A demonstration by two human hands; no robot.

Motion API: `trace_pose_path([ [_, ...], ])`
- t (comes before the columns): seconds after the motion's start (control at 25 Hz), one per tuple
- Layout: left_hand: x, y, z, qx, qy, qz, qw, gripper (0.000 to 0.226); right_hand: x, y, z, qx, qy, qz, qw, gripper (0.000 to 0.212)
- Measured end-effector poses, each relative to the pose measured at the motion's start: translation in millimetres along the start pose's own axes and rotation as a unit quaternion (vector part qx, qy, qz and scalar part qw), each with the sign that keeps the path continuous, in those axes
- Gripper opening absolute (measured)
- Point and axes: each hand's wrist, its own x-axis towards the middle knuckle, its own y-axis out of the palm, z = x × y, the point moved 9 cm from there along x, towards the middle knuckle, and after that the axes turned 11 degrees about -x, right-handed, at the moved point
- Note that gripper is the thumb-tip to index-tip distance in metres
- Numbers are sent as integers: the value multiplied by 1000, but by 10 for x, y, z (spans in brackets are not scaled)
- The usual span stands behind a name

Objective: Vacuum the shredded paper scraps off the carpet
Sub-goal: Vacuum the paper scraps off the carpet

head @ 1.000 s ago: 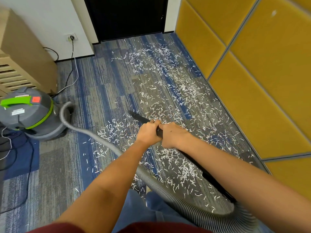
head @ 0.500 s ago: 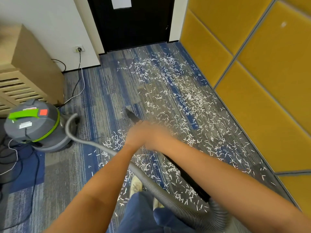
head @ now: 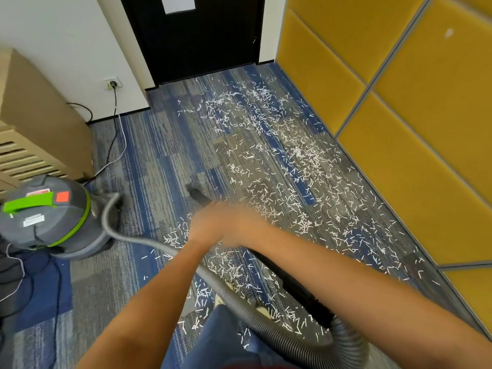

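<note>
Most of the floor is blue-grey carpet (head: 149,155), with yellow panels (head: 399,129) along its right edge and a dark door (head: 199,43) at the far end. A tan cabinet (head: 34,115) stands on the left, and in front of it is a grey-and-green vacuum (head: 45,217). Its hose (head: 287,339) loops across the floor to a black wand (head: 300,288). The wand's tip is low over the carpet at the left edge of the scraps (head: 279,161). White scraps lie thick from the door to the person's feet, mostly centre and right. The left hand (head: 205,227) and right hand (head: 239,227) grip the wand side by side, touching. Blur hides the individual fingers.
</note>
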Motion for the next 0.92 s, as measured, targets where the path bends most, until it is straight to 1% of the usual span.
trace_pose_path([
  [0.12, -1, -12, -21, -23, 5, -5, 1000, 35, -14, -9, -28, 9, 3, -3, 1000, 56],
  [0.24, -4, 67, -164, -49, 14, 8, 999, 34, -65, 34, -161, 20, 21, 2, 1000, 49],
  [0.36, -24, 231, -382, -35, 34, 36, 998, 34, -202, 98, -371, 21, 51, 6, 998, 45],
  [0.56, -56, 490, -784, -15, 65, 69, 995, 37, -445, 183, -728, 37, 89, -4, 995, 50],
  [0.64, -111, 574, -925, -16, 73, 78, 994, 39, -527, 256, -830, 46, 107, -5, 993, 49],
  [0.76, -186, 682, -1075, -33, 79, 86, 993, 34, -640, 339, -954, 54, 133, -15, 990, 46],
  [0.92, -263, 876, -1220, -80, 77, 96, 989, 33, -763, 463, -1110, 72, 163, -30, 984, 48],
])
